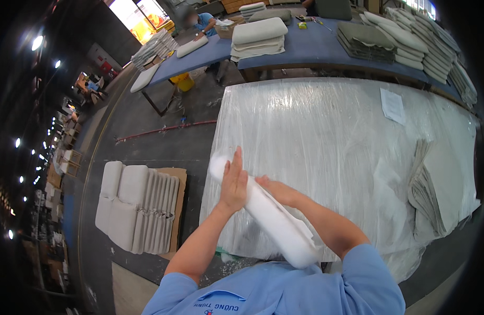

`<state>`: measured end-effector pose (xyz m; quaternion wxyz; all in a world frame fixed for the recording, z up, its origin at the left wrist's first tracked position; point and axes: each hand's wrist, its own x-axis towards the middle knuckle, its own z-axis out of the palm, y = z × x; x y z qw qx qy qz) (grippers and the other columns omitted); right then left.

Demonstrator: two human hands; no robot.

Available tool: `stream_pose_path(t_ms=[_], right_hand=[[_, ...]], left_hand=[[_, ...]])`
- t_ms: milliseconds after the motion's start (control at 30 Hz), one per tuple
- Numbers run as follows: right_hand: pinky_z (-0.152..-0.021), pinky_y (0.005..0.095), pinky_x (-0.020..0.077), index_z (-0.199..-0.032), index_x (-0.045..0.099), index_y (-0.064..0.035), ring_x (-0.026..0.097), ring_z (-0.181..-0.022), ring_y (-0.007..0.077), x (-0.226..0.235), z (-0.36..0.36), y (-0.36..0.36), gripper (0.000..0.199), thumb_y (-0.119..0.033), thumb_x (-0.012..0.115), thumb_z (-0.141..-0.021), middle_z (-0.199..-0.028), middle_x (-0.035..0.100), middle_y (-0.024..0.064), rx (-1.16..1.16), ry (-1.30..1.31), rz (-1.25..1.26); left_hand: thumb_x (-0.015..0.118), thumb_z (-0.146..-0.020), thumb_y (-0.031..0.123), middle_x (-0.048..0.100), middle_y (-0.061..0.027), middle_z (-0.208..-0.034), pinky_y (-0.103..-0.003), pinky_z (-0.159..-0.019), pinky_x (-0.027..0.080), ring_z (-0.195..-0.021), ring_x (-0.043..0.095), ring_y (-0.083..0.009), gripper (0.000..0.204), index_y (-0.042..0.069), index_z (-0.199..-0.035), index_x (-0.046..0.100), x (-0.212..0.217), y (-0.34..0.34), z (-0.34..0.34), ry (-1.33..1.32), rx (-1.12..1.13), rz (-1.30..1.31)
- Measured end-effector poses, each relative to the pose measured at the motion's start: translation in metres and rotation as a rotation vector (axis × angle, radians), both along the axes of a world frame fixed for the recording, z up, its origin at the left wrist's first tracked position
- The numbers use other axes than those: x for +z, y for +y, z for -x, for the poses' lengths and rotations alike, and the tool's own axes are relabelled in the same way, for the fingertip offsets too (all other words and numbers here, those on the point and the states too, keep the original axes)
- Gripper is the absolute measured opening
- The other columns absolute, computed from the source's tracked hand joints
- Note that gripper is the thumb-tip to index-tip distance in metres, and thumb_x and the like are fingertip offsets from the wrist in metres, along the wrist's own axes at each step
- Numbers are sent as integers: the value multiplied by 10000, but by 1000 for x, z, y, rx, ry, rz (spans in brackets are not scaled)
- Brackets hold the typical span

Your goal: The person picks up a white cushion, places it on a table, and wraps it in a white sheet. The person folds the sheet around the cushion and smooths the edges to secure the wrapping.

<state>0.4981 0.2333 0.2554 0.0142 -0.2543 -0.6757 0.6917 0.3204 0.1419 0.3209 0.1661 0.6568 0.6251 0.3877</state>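
A white foam cushion pad [273, 220] is held on edge above the near left part of a plastic-covered table [336, 136]. My left hand [233, 184] lies flat against the pad's left face, fingers straight and pointing away from me. My right hand [276, 190] presses the opposite face, partly hidden behind the pad. The pad runs from near my chest out to its rounded far end [216, 167].
A stack of grey fabric covers [425, 194] lies at the table's right, with a paper sheet [392, 105] further back. White cushions stand on cardboard [137, 207] on the floor to the left. Blue tables [305, 47] behind carry cushion stacks; another person [202, 23] works there.
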Motion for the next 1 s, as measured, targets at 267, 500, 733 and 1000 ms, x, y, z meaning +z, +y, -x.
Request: stream_pose_path(t_ms=[267, 500, 733, 1000], right_hand=[[-1180, 402, 351, -1617, 298, -29, 474, -1421, 324, 55, -12, -25, 773, -494, 525, -1042, -1562, 470, 216, 72, -17, -108], [-1194, 376, 335, -1608, 289, 5, 438, -1462, 322, 62, 9, -27, 753, -432, 544, -1050, -1616, 403, 204, -174, -41, -127], [-1143, 454, 416, -1574, 101, 152, 420, -1443, 457, 104, 79, -54, 1248, -560, 799, -823, -1547, 352, 398, -16, -215, -687], [-1001, 466, 526, -1597, 81, 99, 602, -1237, 452, 115, 129, -78, 1268, -471, 849, -765, -1385, 529, 363, 55, -316, -933]], left_hand=[[302, -1092, 349, 464, -153, -1577, -509, -1262, 148, -1500, 374, -312, 643, 40, -1643, 182, 25, 10, 34, 156, -157, 183], [340, -1078, 502, 663, -145, -1369, -491, -1222, 287, -1352, 550, -334, 734, 136, -1666, 96, 28, 69, 87, 227, -246, 718], [325, -1077, 549, 669, -134, -1371, -450, -1192, 327, -1343, 560, -304, 701, 136, -1639, 256, -41, 88, 155, -388, -124, 403], [435, -1073, 371, 713, -182, -1212, -395, -1068, 456, -1177, 636, -307, 491, 60, -1427, 573, -151, -27, 222, -583, 670, 300]])
